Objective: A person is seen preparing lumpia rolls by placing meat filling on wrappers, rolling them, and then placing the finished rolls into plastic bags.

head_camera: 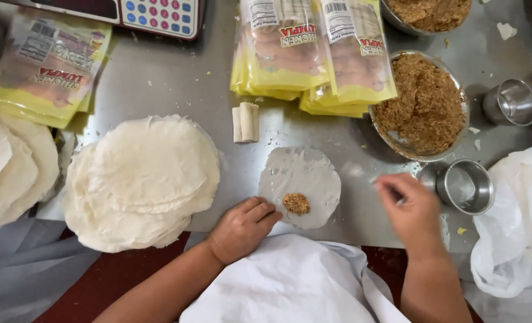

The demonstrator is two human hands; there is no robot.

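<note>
- The single round wrapper (pixel 302 179) lies flat on the steel bench (pixel 170 84), right at the near edge, with a small lump of brown filling (pixel 296 203) sitting low on it, toward the person.
- The left hand (pixel 242 228) is the closer one: knuckles curled, grip pressed together, fingertips touching the wrapper's near-left edge just beside the filling. So the filling lies just right of that grip.
- The right hand (pixel 410 209) is off to the right of the wrapper, a bit blurred, fingers bunched together. Can't tell if it's pinching anything. It's just beside a small steel cup (pixel 464 186).
- The steel bowl of brown filling (pixel 424 107) sits up and right of the wrapper, nearer the right hand. A second bowl (pixel 430 13) is further back.
- One finished roll (pixel 245 122) stands behind the wrapper, long axis pointing away from the person.
- Packages: two fanned stacks of yellow-edged clear pouches (pixel 314 54) lie at the back centre, tall rectangles with white label panels and a red-lettered band. Another yellow pouch stack (pixel 45 69) is back left, turned upside down to the camera.
- A big stack of wrappers (pixel 143 179) sits left of the left hand, well apart from the single one.
- A scale with coloured keys (pixel 158 15) is at the back edge.
</note>
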